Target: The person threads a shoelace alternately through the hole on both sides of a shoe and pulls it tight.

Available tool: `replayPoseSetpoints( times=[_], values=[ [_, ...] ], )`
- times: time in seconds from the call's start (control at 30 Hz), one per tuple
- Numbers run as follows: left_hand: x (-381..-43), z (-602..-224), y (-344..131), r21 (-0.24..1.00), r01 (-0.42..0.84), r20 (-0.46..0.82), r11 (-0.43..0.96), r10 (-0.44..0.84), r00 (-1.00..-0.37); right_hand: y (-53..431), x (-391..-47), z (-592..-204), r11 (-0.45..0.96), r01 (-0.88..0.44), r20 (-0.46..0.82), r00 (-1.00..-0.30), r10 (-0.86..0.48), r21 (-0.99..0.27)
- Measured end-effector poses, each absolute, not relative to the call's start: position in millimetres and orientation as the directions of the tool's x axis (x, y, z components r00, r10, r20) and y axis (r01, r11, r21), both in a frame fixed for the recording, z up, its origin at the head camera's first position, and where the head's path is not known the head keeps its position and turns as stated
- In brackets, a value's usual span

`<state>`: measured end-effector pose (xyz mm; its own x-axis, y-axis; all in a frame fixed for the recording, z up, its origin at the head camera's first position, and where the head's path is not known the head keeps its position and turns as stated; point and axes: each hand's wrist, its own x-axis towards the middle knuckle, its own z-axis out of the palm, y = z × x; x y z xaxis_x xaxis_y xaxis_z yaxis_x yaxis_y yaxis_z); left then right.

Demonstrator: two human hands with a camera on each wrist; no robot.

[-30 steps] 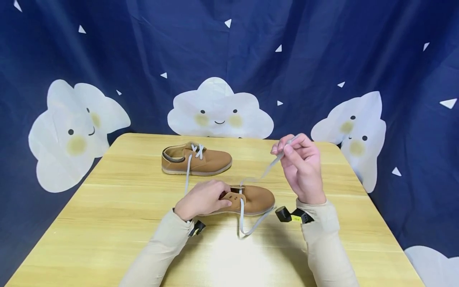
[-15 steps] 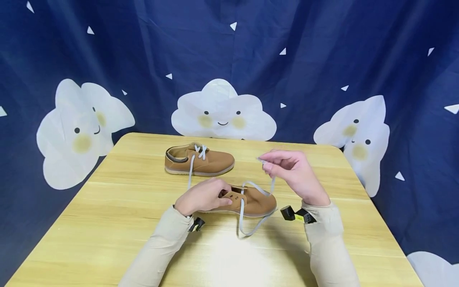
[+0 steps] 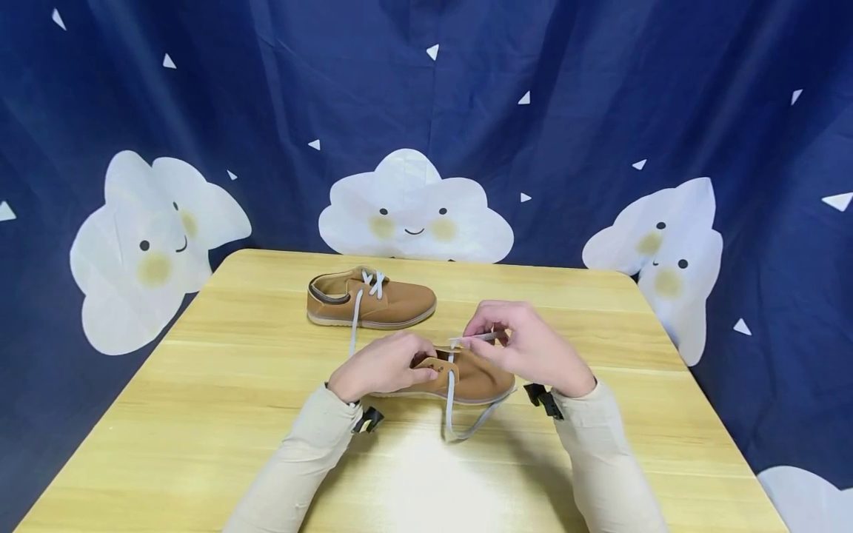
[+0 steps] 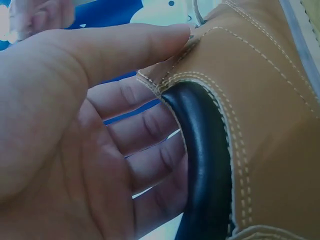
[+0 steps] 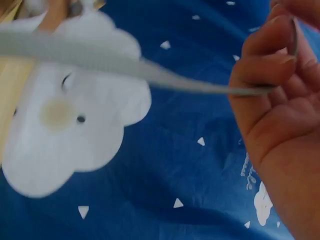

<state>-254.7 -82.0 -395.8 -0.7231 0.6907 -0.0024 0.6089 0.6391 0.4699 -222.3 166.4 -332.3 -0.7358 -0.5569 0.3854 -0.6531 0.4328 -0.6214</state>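
My left hand (image 3: 386,366) grips a brown shoe (image 3: 489,377) by its eyelet flap. In the left wrist view the thumb (image 4: 145,47) presses on the outer leather, with the other fingers inside the opening beside the dark padded collar (image 4: 197,150). Just above the shoe's far eyelet side, my right hand (image 3: 526,344) pinches a pale grey shoelace (image 3: 489,337). The right wrist view has the flat lace (image 5: 120,65) running from the curled fingers to the left. Another stretch of lace leaves the near flap and loops onto the table. The lace tip is too small to make out clearly.
Behind the held shoe stands a second brown shoe (image 3: 400,300), its lace crossed at the top and one end hanging toward me. Both rest on a light wooden table (image 3: 186,414). A dark blue curtain (image 3: 566,148) with cloud prints surrounds the far sides.
My right hand has come down and left from above the table to the shoe's far eyelets, bringing the lace along. The left hand keeps its grip on the shoe.
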Motion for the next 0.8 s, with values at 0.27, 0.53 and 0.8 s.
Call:
replayPoseSetpoints(
  times=[0.27, 0.53, 0.8],
  values=[
    [-255, -397, -84, 0.5, 0.599, 0.0, 0.625, 0.692, -0.722, 160, -227, -337, 0.482, -0.667, 0.323, -0.72, -0.614, -0.568],
    [-255, -397, -84, 0.509, 0.6, 0.002, 0.617, 0.696, -0.718, 150, -232, -349, 0.561, -0.668, 0.228, -0.719, -0.657, -0.489],
    [-255, -396, -83, 0.515, 0.614, 0.009, 0.598, 0.713, -0.701, 142, -235, -360, 0.626, -0.682, 0.179, -0.717, -0.674, -0.377]
  ],
)
